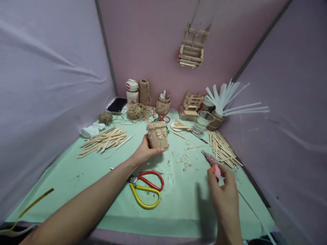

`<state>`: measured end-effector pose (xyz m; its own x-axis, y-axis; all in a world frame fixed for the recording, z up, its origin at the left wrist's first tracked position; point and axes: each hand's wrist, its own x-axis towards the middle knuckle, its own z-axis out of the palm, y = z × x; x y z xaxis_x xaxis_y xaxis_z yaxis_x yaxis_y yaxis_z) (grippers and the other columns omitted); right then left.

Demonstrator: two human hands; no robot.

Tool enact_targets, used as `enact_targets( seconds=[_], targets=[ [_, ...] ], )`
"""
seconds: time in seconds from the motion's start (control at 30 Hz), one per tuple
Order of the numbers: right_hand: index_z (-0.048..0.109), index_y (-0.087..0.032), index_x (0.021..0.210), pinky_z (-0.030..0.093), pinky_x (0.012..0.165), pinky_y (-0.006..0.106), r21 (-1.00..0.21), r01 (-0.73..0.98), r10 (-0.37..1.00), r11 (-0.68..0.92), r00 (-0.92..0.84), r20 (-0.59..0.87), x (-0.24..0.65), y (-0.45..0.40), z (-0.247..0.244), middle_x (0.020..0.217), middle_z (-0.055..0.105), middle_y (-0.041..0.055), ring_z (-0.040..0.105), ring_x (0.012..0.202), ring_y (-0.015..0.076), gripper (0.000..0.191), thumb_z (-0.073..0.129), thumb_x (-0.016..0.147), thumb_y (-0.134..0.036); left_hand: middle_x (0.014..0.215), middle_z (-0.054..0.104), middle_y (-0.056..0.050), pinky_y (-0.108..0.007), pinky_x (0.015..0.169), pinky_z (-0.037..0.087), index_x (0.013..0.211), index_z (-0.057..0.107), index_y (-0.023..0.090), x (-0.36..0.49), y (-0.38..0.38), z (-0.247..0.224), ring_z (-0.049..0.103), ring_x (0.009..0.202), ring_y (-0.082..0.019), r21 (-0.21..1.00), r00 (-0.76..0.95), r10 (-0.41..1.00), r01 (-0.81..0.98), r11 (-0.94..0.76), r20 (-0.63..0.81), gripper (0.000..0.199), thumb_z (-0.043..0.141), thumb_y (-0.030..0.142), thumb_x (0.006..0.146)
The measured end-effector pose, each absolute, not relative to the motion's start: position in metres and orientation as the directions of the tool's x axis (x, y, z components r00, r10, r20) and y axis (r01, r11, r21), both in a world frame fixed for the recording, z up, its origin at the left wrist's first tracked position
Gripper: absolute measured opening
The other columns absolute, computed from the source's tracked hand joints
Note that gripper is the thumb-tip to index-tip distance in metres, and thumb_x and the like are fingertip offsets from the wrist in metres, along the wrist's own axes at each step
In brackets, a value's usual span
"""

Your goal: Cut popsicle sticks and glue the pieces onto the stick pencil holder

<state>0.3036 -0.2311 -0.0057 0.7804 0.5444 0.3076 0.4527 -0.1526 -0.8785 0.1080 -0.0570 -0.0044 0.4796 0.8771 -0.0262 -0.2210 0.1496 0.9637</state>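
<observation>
My left hand (148, 151) is closed around a small wooden pot (157, 135) with a ragged strip around its rim and a flower shape on its side. The pot is tilted slightly above the table. On the right, my right hand (224, 190), a little blurred, has its thumb and fingers around a pink glue gun (213, 163) with an orange part and a pointed metal tip facing away from me. The palm side of that grip is hidden. Scissors (148, 189) with one red and one yellow handle lie beside my left forearm, which covers part of their blades.
Wooden sticks (104, 141) lie in a heap at left, with another stick pile (223, 148) at right. A plastic cup of clear liquid (202, 122), a brush (198, 136), twine (139, 111) and white strips (224, 97) stand or lie behind. Wood scraps (185, 165) dot the middle.
</observation>
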Motion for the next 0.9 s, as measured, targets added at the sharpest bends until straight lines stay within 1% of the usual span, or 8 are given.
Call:
enact_targets(
  seconds=[0.03,0.07,0.13,0.2,0.27,0.53,0.7,0.9],
  targets=[
    [0.064,-0.018,0.098,0.043,0.078,0.036,-0.827,0.543,0.599,-0.147,0.714,0.362,0.294,-0.224,0.003,0.1,0.063,0.0092,0.056,0.095,0.0238,0.03,0.061,0.078,-0.039,0.137,0.046,-0.017,-0.048,0.102,0.042,0.121,0.036,0.019,0.109,-0.059,-0.004,0.051,0.123,-0.03,0.97,0.47,0.882,-0.207,0.126,-0.014,0.081,0.085,0.024,0.057],
    [0.066,-0.019,0.089,0.042,0.081,0.037,-0.783,0.615,0.663,-0.092,0.625,0.412,0.284,-0.216,0.011,0.094,0.065,0.008,0.057,0.093,0.0234,0.024,0.058,0.08,-0.039,0.137,0.046,-0.017,-0.047,0.102,0.043,0.121,0.035,0.02,0.109,-0.06,-0.004,0.051,0.123,-0.029,0.975,0.464,0.886,-0.193,0.105,-0.004,0.081,0.085,0.025,0.057],
    [0.065,-0.02,0.079,0.041,0.079,0.036,-0.744,0.669,0.778,0.003,0.466,0.422,0.264,-0.195,0.025,0.083,0.066,0.005,0.058,0.083,0.0211,0.02,0.054,0.085,-0.036,0.135,0.048,-0.015,-0.047,0.102,0.042,0.121,0.035,0.02,0.11,-0.062,-0.005,0.051,0.122,-0.029,0.983,0.454,0.891,-0.169,0.069,0.015,0.081,0.085,0.026,0.057],
    [0.065,-0.021,0.074,0.039,0.078,0.035,-0.706,0.707,0.83,0.041,0.369,0.418,0.248,-0.172,0.034,0.079,0.066,0.0033,0.058,0.081,0.0205,0.019,0.054,0.085,-0.033,0.133,0.05,-0.014,-0.046,0.103,0.042,0.12,0.035,0.021,0.11,-0.063,-0.005,0.051,0.122,-0.029,0.988,0.441,0.897,-0.149,0.031,0.039,0.081,0.085,0.027,0.057],
    [0.064,-0.021,0.073,0.036,0.079,0.035,-0.67,0.741,0.853,0.027,0.332,0.402,0.236,-0.154,0.037,0.08,0.066,0.0032,0.058,0.082,0.0207,0.018,0.055,0.085,-0.031,0.13,0.052,-0.013,-0.045,0.103,0.042,0.121,0.034,0.021,0.109,-0.062,-0.006,0.052,0.121,-0.028,0.992,0.422,0.905,-0.128,0.002,0.052,0.082,0.085,0.029,0.057],
    [0.064,-0.02,0.072,0.032,0.079,0.034,-0.66,0.751,0.851,-0.022,0.36,0.382,0.226,-0.136,0.029,0.081,0.067,0.0022,0.058,0.085,0.0213,0.013,0.057,0.081,-0.025,0.131,0.051,-0.013,-0.041,0.102,0.042,0.123,0.033,0.021,0.112,-0.064,-0.002,0.053,0.121,-0.027,0.993,0.357,0.929,-0.087,-0.073,0.1,0.081,0.082,0.026,0.059],
    [0.062,-0.019,0.069,0.03,0.077,0.033,-0.659,0.751,0.847,-0.047,0.38,0.372,0.224,-0.135,0.027,0.078,0.066,0.0013,0.057,0.083,0.0207,0.012,0.057,0.08,-0.021,0.13,0.051,-0.012,-0.042,0.103,0.041,0.125,0.032,0.022,0.114,-0.068,-0.003,0.053,0.121,-0.027,0.993,0.368,0.925,-0.093,-0.07,0.1,0.084,0.083,0.027,0.058],
    [0.061,-0.018,0.073,0.029,0.079,0.033,-0.613,0.79,0.769,-0.016,0.401,0.497,0.229,-0.136,0.026,0.079,0.065,0.0013,0.055,0.082,0.0195,0.011,0.056,0.083,-0.02,0.13,0.052,-0.014,-0.044,0.103,0.041,0.121,0.035,0.021,0.112,-0.065,-0.004,0.053,0.12,-0.029,0.994,0.412,0.91,-0.114,-0.004,0.051,0.083,0.085,0.03,0.056]
  ],
)
